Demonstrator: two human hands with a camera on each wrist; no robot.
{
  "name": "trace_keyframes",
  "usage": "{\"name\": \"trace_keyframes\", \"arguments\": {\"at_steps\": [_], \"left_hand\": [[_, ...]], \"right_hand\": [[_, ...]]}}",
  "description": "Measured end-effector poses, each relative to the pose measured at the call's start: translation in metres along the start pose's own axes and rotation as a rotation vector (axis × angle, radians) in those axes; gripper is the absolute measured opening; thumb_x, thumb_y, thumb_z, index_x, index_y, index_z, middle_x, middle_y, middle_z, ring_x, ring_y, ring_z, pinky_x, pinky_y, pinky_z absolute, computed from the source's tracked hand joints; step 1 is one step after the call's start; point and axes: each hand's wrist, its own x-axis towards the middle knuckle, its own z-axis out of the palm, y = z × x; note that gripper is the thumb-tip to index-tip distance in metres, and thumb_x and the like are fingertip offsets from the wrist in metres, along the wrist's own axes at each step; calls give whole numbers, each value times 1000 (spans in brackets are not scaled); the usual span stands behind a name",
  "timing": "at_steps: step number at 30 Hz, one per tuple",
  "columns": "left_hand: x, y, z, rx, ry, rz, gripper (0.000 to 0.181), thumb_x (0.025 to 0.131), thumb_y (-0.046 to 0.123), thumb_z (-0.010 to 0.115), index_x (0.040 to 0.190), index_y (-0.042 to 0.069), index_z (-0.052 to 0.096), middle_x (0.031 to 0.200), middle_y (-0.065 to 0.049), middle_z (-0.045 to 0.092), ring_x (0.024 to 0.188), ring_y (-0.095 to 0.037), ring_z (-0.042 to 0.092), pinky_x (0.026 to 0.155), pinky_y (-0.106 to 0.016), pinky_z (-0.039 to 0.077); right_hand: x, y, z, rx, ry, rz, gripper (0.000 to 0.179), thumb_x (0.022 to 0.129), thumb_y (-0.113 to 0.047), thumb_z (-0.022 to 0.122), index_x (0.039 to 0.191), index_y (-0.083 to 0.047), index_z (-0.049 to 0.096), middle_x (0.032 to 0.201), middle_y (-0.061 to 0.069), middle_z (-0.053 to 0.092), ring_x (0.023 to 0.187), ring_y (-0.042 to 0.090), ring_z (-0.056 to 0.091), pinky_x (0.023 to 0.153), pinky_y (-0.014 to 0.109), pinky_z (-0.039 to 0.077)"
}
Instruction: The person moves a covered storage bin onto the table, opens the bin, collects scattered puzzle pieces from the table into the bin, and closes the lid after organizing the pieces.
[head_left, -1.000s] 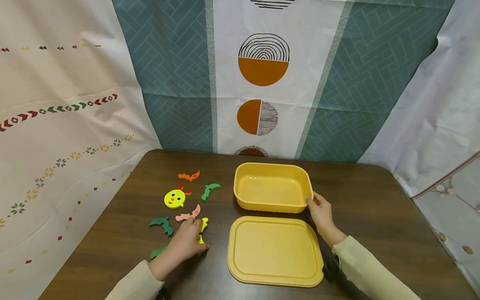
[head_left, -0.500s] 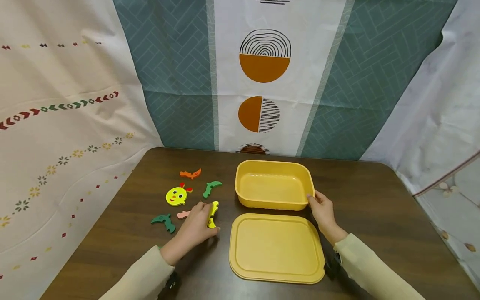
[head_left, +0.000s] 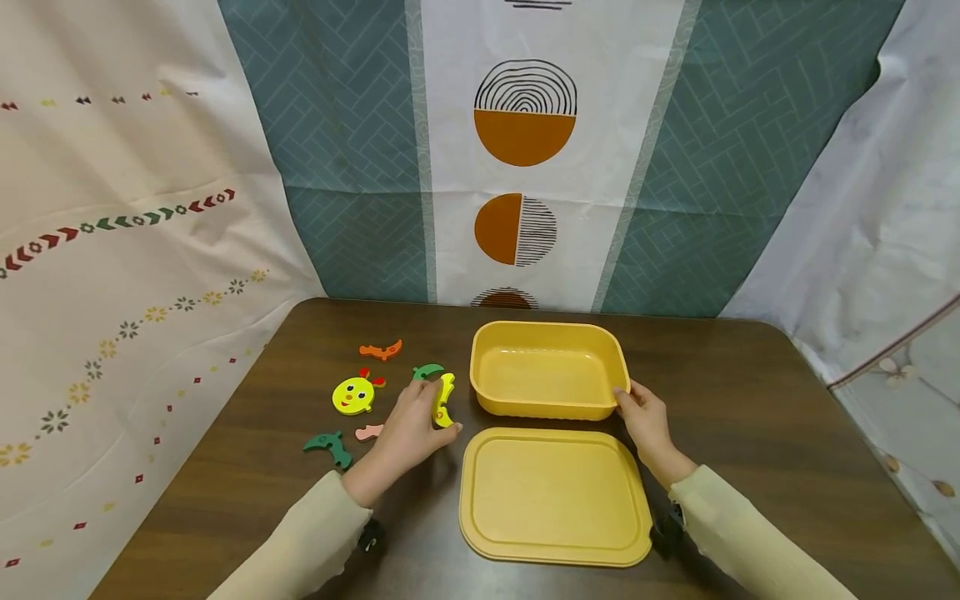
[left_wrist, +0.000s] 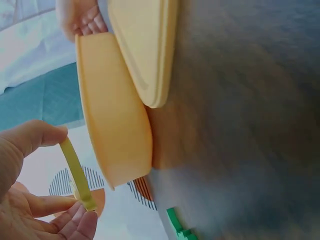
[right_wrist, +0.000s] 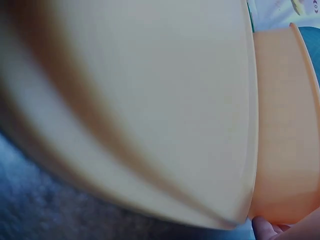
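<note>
Between thumb and fingertips my left hand [head_left: 405, 433] pinches a yellow curved puzzle piece [head_left: 443, 401], held up off the table. The left wrist view shows the piece [left_wrist: 76, 170] edge-on, gripped at its two ends. It is just left of a yellow rectangular container [head_left: 543, 411], which stands upright with nothing inside. My right hand [head_left: 647, 427] grips the container's front right corner, thumb at the rim; the right wrist view catches only its fingertips [right_wrist: 261, 227]. A flat yellow lid [head_left: 555, 496] lies in front of the container.
Left of the container lie a smiling yellow face piece [head_left: 352, 396] with red antennae, an orange curved piece [head_left: 381, 351] and a dark green one [head_left: 330, 447]. My left hand partly covers a green piece [head_left: 427, 370] and a pink piece [head_left: 368, 432]. Patterned cloth [head_left: 517, 137] hangs behind the table.
My left hand has carried the yellow piece forward and right, from among the other pieces toward the container. My right hand has kept its hold on the container's corner.
</note>
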Motion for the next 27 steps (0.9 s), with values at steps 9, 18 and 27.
{"name": "trace_keyframes", "arguments": {"at_steps": [9, 18, 27], "left_hand": [[17, 11, -1, -34, 43, 19, 70, 73, 20, 80, 129, -10, 50, 116, -20, 52, 102, -31, 50, 85, -42, 52], [34, 17, 5, -94, 26, 50, 73, 77, 23, 77, 136, -7, 46, 118, -18, 51, 103, -29, 49, 84, -39, 50], [49, 25, 15, -96, 15, 101, 71, 79, 23, 77, 135, -7, 46, 121, -19, 51, 108, -31, 50, 87, -42, 49]], "right_hand": [[4, -10, 3, -52, -20, 78, 51, 100, -22, 46, 143, 5, 36, 139, 25, 45, 117, 22, 52, 97, 27, 46], [4, -7, 1, -39, -22, 106, 50, 101, -18, 44, 143, 6, 35, 139, 26, 44, 112, 17, 54, 101, 35, 43], [4, -5, -1, -67, -52, 86, 51, 101, -21, 43, 144, 5, 33, 142, 25, 41, 126, 34, 46, 102, 37, 42]]}}
